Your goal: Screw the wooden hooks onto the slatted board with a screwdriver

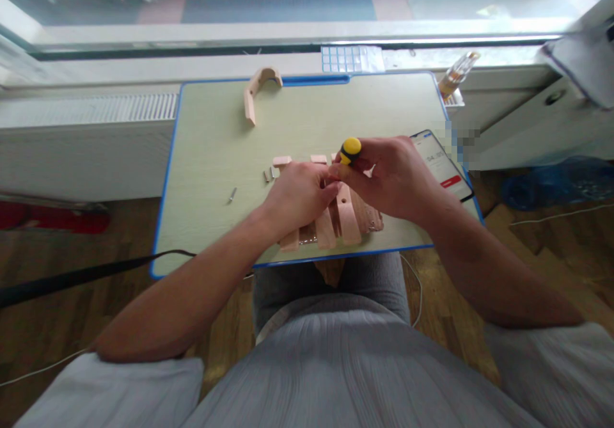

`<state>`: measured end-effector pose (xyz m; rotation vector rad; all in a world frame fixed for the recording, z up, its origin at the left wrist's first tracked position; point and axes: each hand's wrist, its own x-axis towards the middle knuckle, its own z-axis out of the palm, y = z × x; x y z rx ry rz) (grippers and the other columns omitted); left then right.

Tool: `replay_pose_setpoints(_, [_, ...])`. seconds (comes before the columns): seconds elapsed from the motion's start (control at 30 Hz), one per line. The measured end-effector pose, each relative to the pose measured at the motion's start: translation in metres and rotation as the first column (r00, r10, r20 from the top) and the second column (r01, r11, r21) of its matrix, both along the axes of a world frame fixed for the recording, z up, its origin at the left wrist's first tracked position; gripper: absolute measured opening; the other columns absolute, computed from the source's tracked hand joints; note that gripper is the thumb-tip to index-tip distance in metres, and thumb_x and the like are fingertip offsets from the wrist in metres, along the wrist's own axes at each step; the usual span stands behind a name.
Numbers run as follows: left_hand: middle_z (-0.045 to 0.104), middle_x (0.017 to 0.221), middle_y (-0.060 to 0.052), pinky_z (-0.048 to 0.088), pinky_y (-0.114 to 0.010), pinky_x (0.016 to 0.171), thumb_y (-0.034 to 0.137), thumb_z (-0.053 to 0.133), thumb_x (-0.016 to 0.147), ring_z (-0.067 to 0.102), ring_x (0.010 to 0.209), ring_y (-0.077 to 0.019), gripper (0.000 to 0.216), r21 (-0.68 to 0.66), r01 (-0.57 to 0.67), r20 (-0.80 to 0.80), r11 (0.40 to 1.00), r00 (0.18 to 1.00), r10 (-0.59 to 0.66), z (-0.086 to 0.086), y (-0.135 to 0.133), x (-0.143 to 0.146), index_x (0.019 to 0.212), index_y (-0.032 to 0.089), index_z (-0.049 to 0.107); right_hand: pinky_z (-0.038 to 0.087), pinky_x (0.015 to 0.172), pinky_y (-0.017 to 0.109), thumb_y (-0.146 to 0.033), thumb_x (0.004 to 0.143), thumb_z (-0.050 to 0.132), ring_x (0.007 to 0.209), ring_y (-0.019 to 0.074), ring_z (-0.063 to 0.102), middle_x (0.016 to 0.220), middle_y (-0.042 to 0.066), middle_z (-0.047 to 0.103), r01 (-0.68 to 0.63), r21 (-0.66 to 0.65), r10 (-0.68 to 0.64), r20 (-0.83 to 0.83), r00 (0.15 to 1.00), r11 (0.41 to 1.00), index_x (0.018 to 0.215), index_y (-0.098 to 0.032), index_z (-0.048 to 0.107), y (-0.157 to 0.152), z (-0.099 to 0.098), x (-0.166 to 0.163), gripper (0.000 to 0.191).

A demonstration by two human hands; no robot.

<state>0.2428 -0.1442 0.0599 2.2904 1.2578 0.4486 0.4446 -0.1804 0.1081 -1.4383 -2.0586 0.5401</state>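
Note:
My right hand (396, 175) is closed around a screwdriver (351, 150) with a yellow and black handle; its shaft and tip are hidden by my fingers. Close against it, my left hand (300, 191) has its thumb and fingers pinched together, and what they grip is hidden. Both hands are over a slatted wooden assembly (349, 220) at the table's front, with a hole showing in one slat. Left of my left hand lie small metal pieces (267, 175) and a screw (233, 194).
A curved wooden piece (252, 98) lies at the back of the blue-edged table (206, 140). A phone (444, 166) rests at the right edge. A bottle (458, 76) stands beyond the back right corner. A dark strap (96, 277) reaches the front left corner.

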Motion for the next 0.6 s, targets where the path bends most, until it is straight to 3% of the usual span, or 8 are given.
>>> replay_pose_setpoints(0.47, [0.081, 0.080, -0.006, 0.043, -0.032, 0.066, 0.030, 0.068, 0.097, 0.064, 0.067, -0.0177, 0.024, 0.039, 0.014, -0.007, 0.999, 1.000, -0.014, 0.0004, -0.0009, 0.0008, 0.086, 0.020, 0.087, 0.038, 0.073, 0.036, -0.038, 0.101, 0.066, 0.072, 0.0173, 0.059, 0.079, 0.004, 0.072, -0.011, 0.009, 0.010, 0.037, 0.999, 1.000, 0.087, -0.020, 0.076, -0.0024, -0.0001, -0.0044, 0.026])
replay_pose_setpoints(0.6, [0.081, 0.079, -0.007, 0.043, -0.033, 0.066, 0.032, 0.071, 0.096, 0.065, 0.067, -0.0180, 0.022, 0.034, -0.018, 0.001, 0.999, 1.000, 0.018, 0.0021, -0.0019, 0.0015, 0.088, 0.019, 0.087, 0.036, 0.071, 0.036, -0.041, 0.099, 0.069, 0.069, 0.0163, 0.056, 0.074, 0.002, 0.069, 0.043, 0.032, -0.044, 0.051, 0.998, 0.999, 0.083, -0.020, 0.074, -0.0022, -0.0022, -0.0049, 0.027])
